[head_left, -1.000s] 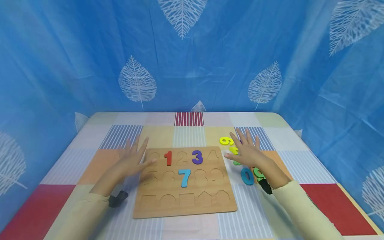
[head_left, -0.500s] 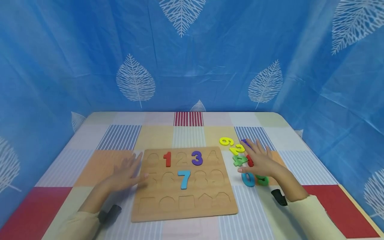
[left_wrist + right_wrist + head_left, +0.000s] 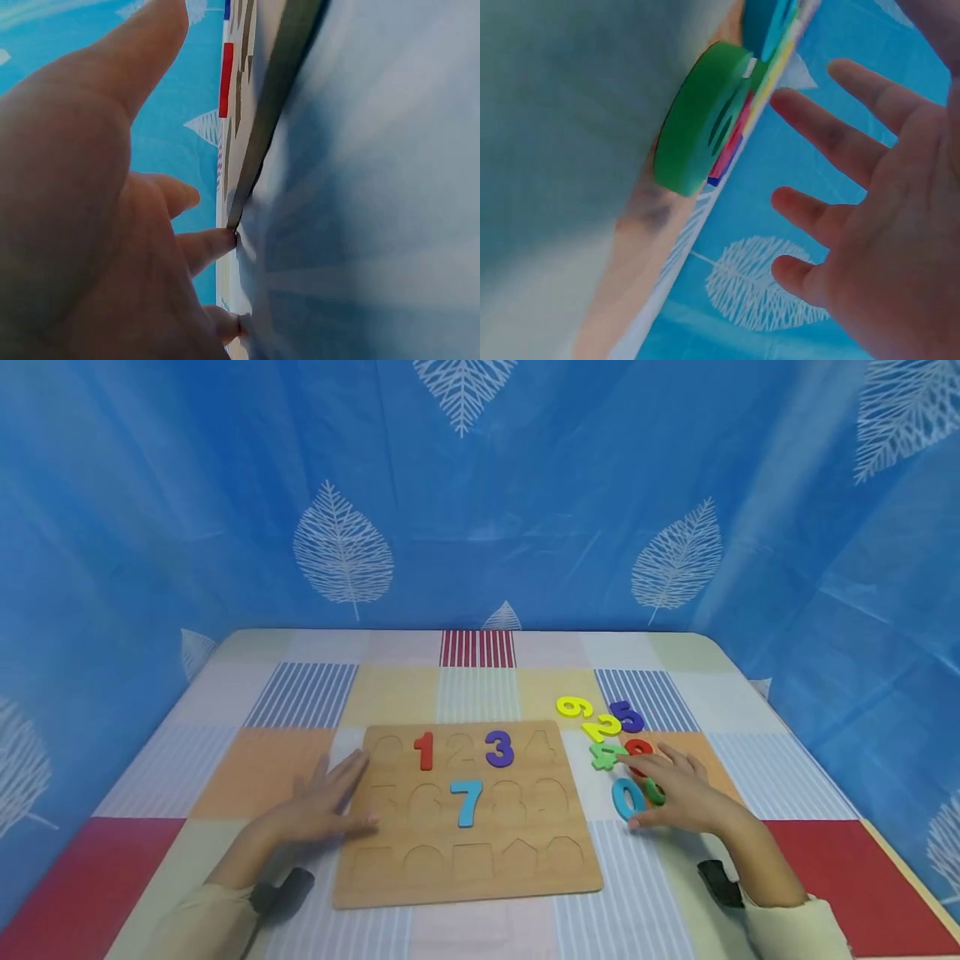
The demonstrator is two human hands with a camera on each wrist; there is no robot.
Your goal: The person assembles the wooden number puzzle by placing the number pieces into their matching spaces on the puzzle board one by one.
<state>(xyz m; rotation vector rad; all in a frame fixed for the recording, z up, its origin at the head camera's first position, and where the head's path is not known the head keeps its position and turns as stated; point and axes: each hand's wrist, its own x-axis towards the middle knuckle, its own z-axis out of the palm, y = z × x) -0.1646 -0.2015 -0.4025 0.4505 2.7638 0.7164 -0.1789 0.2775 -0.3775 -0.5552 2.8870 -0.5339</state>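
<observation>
Head view: left hand [image 3: 326,806] flat on puzzle board [image 3: 465,852] edge; right hand [image 3: 678,797] spread over green number [image 3: 656,792], grip empty.

- One wooden puzzle board [image 3: 465,852] lies at lower centre of the head view.
- Three numbers sit in it: red 1 [image 3: 425,751], purple 3 [image 3: 498,748], blue 7 [image 3: 467,801].
- Seven loose numbers [image 3: 627,798] cluster at centre right.
- Two hands, mine: left hand [image 3: 330,806], right hand [image 3: 686,797].
</observation>
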